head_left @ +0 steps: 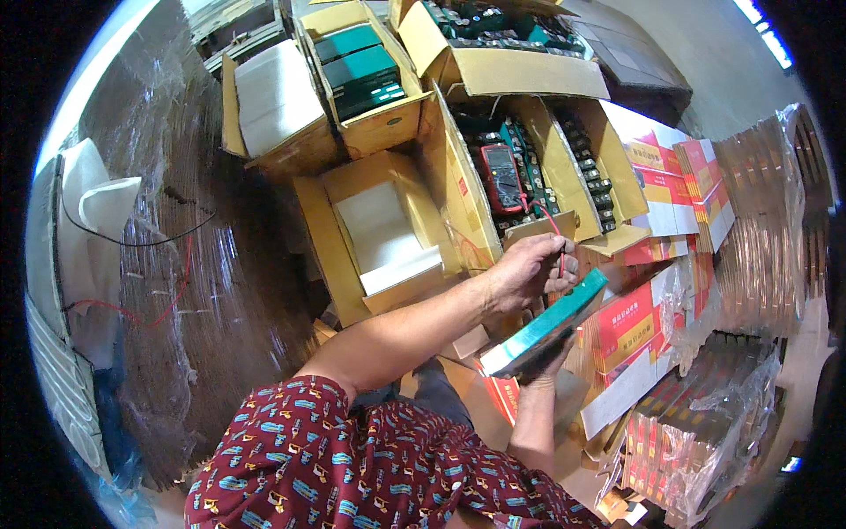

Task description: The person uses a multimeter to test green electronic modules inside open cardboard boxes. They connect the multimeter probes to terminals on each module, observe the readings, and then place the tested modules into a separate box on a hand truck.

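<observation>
My left hand [538,264] is raised above the near end of the open boxes, fingers closed on a thin red test lead [560,259]. My right hand [550,366] grips a green rectangular block [546,324] with a dark side from beneath, held tilted just below my left hand. A red-and-dark multimeter [500,176] lies among green and black units in a cardboard box [469,174], with red leads running from it.
An open box with white sheets [379,238] stands left of centre, more boxes of units [357,75] behind it. Flattened red-and-white cartons [621,344] and wrapped stacks [683,432] are at right. Wrapped cardboard sheets [150,317] fill the left.
</observation>
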A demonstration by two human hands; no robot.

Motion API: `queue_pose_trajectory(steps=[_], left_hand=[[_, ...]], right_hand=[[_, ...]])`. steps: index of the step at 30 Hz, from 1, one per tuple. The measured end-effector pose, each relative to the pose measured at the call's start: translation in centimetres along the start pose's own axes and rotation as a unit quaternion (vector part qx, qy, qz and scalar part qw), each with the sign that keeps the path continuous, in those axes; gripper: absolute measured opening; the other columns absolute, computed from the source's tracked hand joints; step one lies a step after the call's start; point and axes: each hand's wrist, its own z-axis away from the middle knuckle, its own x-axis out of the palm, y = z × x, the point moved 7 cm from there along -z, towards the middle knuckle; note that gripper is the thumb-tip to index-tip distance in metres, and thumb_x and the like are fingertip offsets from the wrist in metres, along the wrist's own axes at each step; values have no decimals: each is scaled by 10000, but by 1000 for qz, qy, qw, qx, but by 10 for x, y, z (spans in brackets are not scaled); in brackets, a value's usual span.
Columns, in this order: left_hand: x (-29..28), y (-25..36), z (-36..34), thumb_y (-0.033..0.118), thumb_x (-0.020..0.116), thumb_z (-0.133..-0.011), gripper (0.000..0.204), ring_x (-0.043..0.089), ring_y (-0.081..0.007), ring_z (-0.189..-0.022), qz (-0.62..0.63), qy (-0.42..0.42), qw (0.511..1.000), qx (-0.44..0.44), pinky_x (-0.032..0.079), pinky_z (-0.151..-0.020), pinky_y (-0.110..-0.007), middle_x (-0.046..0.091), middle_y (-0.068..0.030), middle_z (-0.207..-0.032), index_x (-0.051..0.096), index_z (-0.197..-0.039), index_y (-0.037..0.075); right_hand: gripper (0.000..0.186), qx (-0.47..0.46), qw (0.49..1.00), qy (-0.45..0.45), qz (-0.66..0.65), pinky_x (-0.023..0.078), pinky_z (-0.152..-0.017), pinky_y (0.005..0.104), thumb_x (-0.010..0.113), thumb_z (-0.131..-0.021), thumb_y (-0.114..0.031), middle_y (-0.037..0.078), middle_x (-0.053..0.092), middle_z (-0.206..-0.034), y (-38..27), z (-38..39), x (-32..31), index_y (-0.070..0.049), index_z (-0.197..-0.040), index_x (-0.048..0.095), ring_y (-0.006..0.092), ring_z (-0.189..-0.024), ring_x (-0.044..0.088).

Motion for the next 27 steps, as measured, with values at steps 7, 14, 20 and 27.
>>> queue_pose_trajectory(steps=[7, 14, 20, 27], left_hand=[[12, 11, 0, 296, 516, -1089, 250, 720, -237, -849, 162, -45, 985, -20, 657, -738, -288, 695, -86, -940, 613, -1105, 66], [-117, 69, 71, 416, 668, -992, 619, 618, -327, -1230, -578, 197, 755, 239, 521, -1030, -453, 615, -186, -1371, 514, -1442, 20], [-314, 20, 173, 262, 888, -746, 1115, 342, -396, -1497, -831, 342, 414, -148, 350, -1162, -616, 231, -218, -1659, 200, -1613, 131], [-363, 11, 175, 95, 775, -803, 423, 718, -320, -1080, -840, 306, 400, -203, 580, -889, -437, 729, -141, -1112, 674, -1214, 77]], right_hand=[[621, 97, 965, -194, -148, 641, -720, 466, 627, -954, -550, 158, 713, -1095, -6, -3, 47, -106, -1384, 572, 333, -822, 733], [655, 78, 950, -268, -144, 594, -871, 491, 710, -946, -466, 171, 553, -1300, -63, 16, 112, -128, -1463, 494, 328, -1094, 646], [265, 315, 846, -344, -258, 550, -806, 460, 495, -1057, -305, 136, 597, -1109, -95, -30, 128, -64, -1142, 567, 294, -937, 624], [231, 292, 875, -277, -269, 487, -717, 400, 465, -1067, -251, 66, 552, -1011, -122, -60, 146, -29, -1072, 528, 228, -849, 593]])
